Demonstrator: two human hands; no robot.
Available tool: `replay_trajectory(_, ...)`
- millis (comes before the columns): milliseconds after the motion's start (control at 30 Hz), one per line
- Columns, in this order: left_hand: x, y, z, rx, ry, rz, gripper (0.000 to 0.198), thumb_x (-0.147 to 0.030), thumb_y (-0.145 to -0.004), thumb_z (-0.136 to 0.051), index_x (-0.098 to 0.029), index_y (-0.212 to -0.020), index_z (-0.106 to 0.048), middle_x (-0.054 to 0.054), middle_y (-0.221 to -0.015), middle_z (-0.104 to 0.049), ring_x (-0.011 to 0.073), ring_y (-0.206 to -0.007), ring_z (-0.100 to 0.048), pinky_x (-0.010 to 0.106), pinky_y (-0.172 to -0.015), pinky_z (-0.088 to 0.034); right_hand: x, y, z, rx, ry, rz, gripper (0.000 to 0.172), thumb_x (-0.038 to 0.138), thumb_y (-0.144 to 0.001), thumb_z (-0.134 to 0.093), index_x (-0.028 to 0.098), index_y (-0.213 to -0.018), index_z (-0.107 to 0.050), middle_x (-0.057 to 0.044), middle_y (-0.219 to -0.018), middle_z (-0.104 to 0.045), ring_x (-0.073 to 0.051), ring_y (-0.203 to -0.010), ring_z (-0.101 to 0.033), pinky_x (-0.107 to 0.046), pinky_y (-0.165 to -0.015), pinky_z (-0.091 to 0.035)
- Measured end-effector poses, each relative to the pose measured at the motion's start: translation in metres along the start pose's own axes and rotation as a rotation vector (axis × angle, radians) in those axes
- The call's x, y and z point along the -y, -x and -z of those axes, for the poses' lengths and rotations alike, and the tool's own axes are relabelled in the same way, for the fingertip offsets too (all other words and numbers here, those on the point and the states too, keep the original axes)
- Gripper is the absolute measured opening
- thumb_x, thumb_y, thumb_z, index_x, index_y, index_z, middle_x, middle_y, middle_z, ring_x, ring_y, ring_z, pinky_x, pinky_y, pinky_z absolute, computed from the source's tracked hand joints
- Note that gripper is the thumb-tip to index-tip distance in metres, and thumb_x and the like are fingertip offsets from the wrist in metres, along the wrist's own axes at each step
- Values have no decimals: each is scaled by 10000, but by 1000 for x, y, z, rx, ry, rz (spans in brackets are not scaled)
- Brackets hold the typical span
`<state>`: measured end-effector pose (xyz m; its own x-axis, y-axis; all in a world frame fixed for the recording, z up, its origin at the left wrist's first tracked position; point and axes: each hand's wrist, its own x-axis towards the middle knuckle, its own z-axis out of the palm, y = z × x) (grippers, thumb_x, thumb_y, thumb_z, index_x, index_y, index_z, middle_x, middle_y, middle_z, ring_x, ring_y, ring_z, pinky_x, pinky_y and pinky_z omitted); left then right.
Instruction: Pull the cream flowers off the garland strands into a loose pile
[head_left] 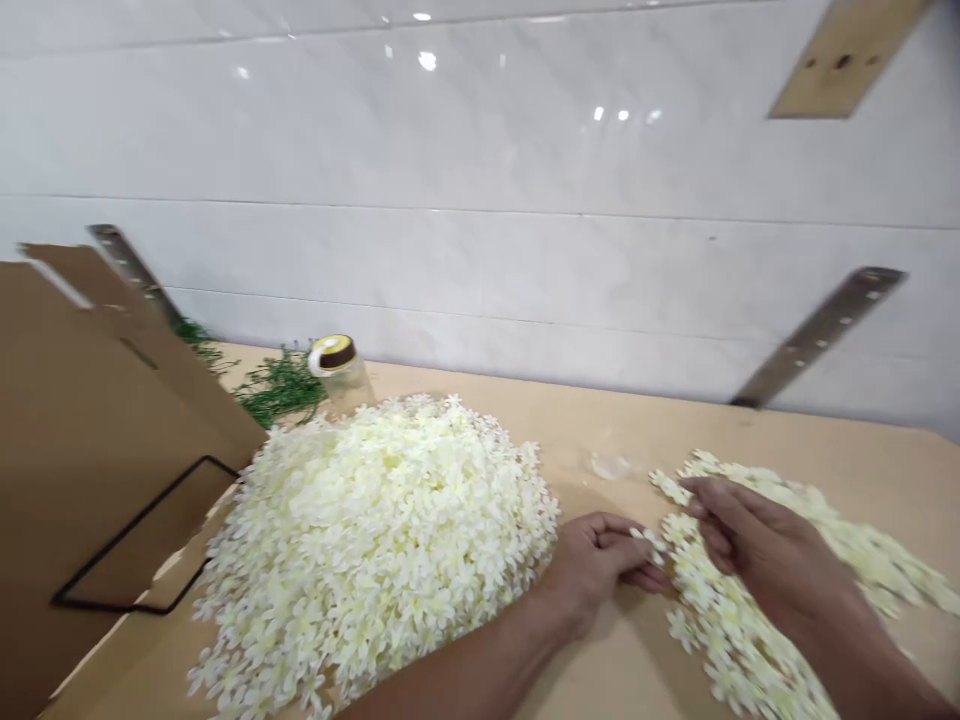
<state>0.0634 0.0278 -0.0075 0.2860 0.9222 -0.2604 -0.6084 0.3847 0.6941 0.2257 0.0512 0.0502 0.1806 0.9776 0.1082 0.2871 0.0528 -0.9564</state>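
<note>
My left hand (pixel 600 560) is closed in a pinch on a small white artificial flower (pixel 646 543), just right of a big heap of loose cream-white artificial flowers (pixel 397 500). To its right, the fingers of my right hand (pixel 757 535) are pinched at the end of another small artificial flower piece (pixel 667 487). Beneath and beside the right hand runs a band of cream flowers (pixel 731 630). A second flower band (pixel 855 535) stretches behind that hand toward the right edge. The right fingertips are partly hidden.
A cardboard box (pixel 97 430) with a black wire frame (pixel 135 530) before it stands at left. Behind the heap are a clear jar with a yellow-brown lid (pixel 335 352) and green artificial sprigs (pixel 277 385). Metal brackets (pixel 821 335) rise by the tiled wall. A small clear item (pixel 611 466) lies mid-table.
</note>
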Motion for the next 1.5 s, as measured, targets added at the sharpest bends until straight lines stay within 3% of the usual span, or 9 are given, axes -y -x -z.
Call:
replay_trajectory(67, -3, -1, 1, -22, -28, -21, 533, -435, -510, -883, -89, -849, -659, 84, -648, -687, 169, -569, -637, 294, -607, -503, -9, 9, -10, 84, -220, -182, 384, 556, -733, -716, 196, -867, -719, -32, -711, -596, -82, -424, -415, -238, -347, -349)
replay_trajectory(200, -5, -5, 3, -104, -80, -109, 436, -443, -635, -820, -107, -849, -645, 48, -641, -672, 155, -584, -639, 264, -595, -506, -24, 22, -25, 120, -302, -205, 394, 514, -733, -748, 165, -908, -694, -32, -735, -606, -89, -476, -443, -223, -375, -379)
replay_trajectory(367, 0, -5, 7, -194, -257, -196, 388, -517, -744, -710, -151, -742, -581, 14, -531, -640, 128, -446, -571, 244, -493, -478, -33, 36, -31, 54, -86, -13, 333, 481, -832, -663, 170, -946, -697, 15, -537, -541, -120, -470, -495, -249, -454, -463)
replay_trajectory(467, 2, -6, 9, -194, -302, -236, 380, -533, -793, -652, -167, -738, -565, -8, -490, -614, 115, -386, -525, 228, -432, -444, -34, 43, -33, 46, 87, 181, 265, 420, -859, -644, 192, -981, -703, -53, -779, -656, -141, -583, -574, -259, -497, -509)
replay_trajectory(567, 3, -7, 10, -183, -310, -255, 372, -530, -817, -622, -174, -730, -554, -19, -473, -593, 109, -374, -509, 218, -413, -431, -36, 47, -35, 49, 265, 407, 238, 350, -883, -624, 217, -1067, -695, -88, -1010, -647, -146, -685, -597, -261, -541, -530)
replay_trajectory(767, 7, -8, 13, -151, -342, -250, 367, -522, -847, -584, -184, -710, -539, -11, -505, -601, 113, -392, -525, 225, -432, -450, -39, 45, -39, 8, 459, 536, 237, 323, -904, -608, 201, -1089, -693, -68, -914, -630, -119, -605, -559, -268, -581, -521)
replay_trajectory(967, 7, -6, 11, -169, -357, -268, 357, -514, -839, -594, -190, -701, -536, -14, -520, -583, 138, -428, -552, 254, -455, -487, -33, 48, -45, -70, 453, 556, 253, 281, -916, -585, 188, -1139, -660, -67, -945, -617, -112, -605, -556, -247, -580, -523)
replay_trajectory(1133, 7, -6, 11, -219, -392, -289, 370, -520, -822, -614, -183, -684, -550, -26, -559, -545, 128, -488, -559, 247, -487, -511, -37, 49, -46, 18, 427, 531, 208, 287, -919, -581, 205, -1076, -689, -72, -994, -630, -115, -626, -577, -239, -588, -532)
replay_trajectory(1500, 5, -2, 3, -114, -284, -183, 341, -501, -814, -619, -181, -712, -558, 15, -561, -644, 159, -462, -603, 280, -490, -524, -39, 46, -39, -19, 326, 339, 168, 360, -861, -652, 237, -899, -760, -48, -855, -687, -170, -713, -638, -274, -622, -521)
